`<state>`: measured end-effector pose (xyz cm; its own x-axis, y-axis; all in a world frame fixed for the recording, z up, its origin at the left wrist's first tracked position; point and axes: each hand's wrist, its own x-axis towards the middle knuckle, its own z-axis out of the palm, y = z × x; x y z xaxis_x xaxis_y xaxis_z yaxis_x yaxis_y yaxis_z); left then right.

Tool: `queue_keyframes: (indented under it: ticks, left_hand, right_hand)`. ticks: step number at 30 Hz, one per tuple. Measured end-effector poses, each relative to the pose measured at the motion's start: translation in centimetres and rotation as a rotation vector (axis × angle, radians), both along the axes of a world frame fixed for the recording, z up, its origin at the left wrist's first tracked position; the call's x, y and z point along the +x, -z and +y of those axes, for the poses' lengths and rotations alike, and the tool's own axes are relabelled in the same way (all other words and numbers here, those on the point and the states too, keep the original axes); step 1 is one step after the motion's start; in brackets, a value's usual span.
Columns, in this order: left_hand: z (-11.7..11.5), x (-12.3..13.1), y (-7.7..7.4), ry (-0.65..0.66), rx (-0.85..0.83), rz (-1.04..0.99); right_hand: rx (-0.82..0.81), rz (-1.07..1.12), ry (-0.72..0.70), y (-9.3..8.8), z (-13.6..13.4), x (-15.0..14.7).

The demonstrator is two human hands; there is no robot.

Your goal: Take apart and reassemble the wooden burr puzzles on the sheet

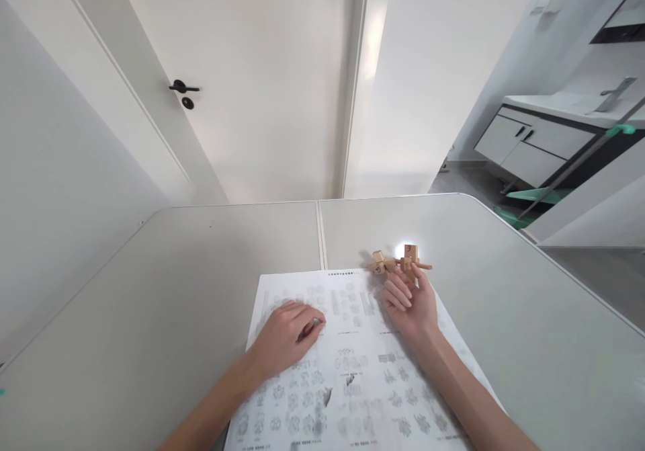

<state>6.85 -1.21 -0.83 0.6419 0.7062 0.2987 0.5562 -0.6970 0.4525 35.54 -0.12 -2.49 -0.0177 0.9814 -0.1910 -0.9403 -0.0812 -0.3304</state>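
My left hand (292,335) rests on the printed paper sheet (370,397), its fingers curled and the thumb near the index fingertip. Nothing shows in the hollow between them. Palm up at the sheet's far right edge, my right hand (412,302) has its fingers bent, with thumb and index closed at a notched wooden puzzle piece (407,263). A numbered wooden block (410,251) stands up from this piece. Just left of it, touching or very close, are more small wooden pieces (379,264), one with a dark numeral. The fingers partly hide the wood.
Rows of small diagrams and two dark torn spots mark the sheet. Beneath lies a light grey table (166,316) with a seam down its middle. Beyond its far edge is a white door (262,88) with a black handle (184,88). A sink cabinet (534,138) stands at right.
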Motion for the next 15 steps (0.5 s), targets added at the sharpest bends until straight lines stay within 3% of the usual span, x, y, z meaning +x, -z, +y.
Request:
queue_keyframes:
  ticks: [7, 15]
  left_hand:
    - [-0.04, 0.2, -0.34, 0.007, 0.013, -0.009]
    - [-0.02, 0.13, -0.19, 0.005, 0.006, -0.012]
  right_hand:
    - [-0.023, 0.006, 0.032, 0.8, 0.37, 0.25]
    - [-0.029, -0.051, 0.06, 0.31, 0.51, 0.32]
